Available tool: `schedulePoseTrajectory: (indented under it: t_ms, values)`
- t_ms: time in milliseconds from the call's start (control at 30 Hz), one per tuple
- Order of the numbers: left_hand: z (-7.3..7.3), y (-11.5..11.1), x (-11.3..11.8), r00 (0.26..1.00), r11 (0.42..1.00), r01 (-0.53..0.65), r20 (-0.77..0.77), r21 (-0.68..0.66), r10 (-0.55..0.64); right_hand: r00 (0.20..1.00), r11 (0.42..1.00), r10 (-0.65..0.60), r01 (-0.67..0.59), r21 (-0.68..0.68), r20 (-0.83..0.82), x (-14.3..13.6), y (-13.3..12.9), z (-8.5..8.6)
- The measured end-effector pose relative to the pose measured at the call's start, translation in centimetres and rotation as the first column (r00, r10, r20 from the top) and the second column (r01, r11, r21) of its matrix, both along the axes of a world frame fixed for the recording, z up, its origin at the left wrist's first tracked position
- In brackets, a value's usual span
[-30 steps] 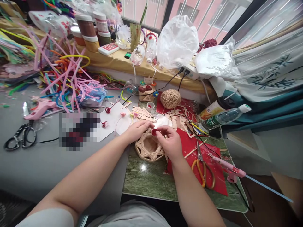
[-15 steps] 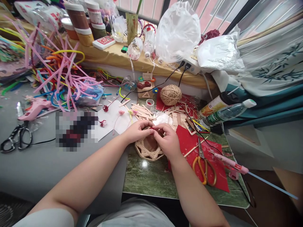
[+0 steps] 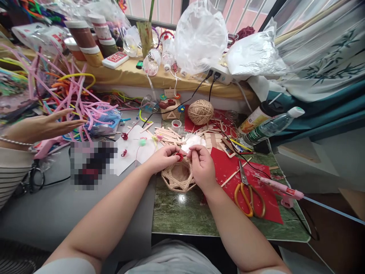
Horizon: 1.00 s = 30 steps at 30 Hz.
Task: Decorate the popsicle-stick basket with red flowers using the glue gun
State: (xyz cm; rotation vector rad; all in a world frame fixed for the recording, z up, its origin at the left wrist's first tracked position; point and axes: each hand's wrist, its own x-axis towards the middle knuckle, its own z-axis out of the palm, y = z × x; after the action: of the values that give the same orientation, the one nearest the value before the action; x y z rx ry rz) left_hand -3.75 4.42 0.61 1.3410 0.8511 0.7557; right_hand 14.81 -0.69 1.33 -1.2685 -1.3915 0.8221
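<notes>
My left hand (image 3: 167,156) is closed on a small red yarn-like flower (image 3: 179,156), held between thumb and fingertips. Just to its right, my right hand (image 3: 202,163) is pinched at the flower's edge, perhaps on a thin strand; what sits between those fingertips is too small to make out. Below both hands an octagonal basket wound with twine (image 3: 179,185) rests on the green table (image 3: 171,217). Behind them lie wooden craft sticks (image 3: 168,136) and a crumpled white tissue (image 3: 194,141).
At left, a co-worker's hand (image 3: 42,123) reaches over pipe cleaners (image 3: 74,95). White paper (image 3: 128,152) carries small flowers. To the right are scissors (image 3: 247,192) on red felt (image 3: 270,209), a pink glue gun (image 3: 281,188) and a water bottle (image 3: 270,127). A twine ball (image 3: 200,112) stands behind.
A co-worker's hand has come in from the left. My fingertips have drawn slightly apart, showing more of the red flower. A mint-green spot now shows on the white paper. The view has shifted slightly.
</notes>
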Motion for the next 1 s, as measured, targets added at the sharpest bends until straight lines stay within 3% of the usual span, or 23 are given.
schedulePoseTrajectory:
  t_ms: [167, 467, 700, 800, 900, 1000]
  values:
    - [0.1, 0.0, 0.1, 1.000, 1.000, -0.002, -0.009, 0.005, 0.002, 0.999, 0.999, -0.048, 0.048, 0.023, 0.017, 0.2, 0.2, -0.7]
    - [0.1, 0.1, 0.1, 1.000, 1.000, 0.010, 0.017, 0.010, -0.010, 0.998, 0.999, -0.024, 0.022, -0.031, -0.059, 0.3, 0.5, -1.2]
    - [-0.4, 0.0, 0.0, 0.986, 0.999, 0.009, 0.168, -0.044, -0.002, 0.990, 0.999, -0.023, 0.016, -0.049, -0.138, 0.0, 0.6, -1.2]
    - [-0.3, 0.3, -0.4, 0.921, 0.989, -0.058, 0.376, -0.137, 0.106, 0.994, 0.999, -0.012, 0.006, -0.051, -0.110, 0.0, 0.6, -0.9]
    - [-0.2, 1.2, -1.4, 0.782, 0.952, -0.198, 0.548, -0.233, 0.297, 0.999, 0.999, 0.029, -0.030, 0.023, 0.033, 0.5, 0.2, 0.1]
    - [-0.1, 1.8, -2.0, 0.662, 0.896, -0.349, 0.605, -0.273, 0.443, 0.932, 0.953, 0.162, -0.233, 0.194, 0.325, 0.9, -0.4, 1.8]
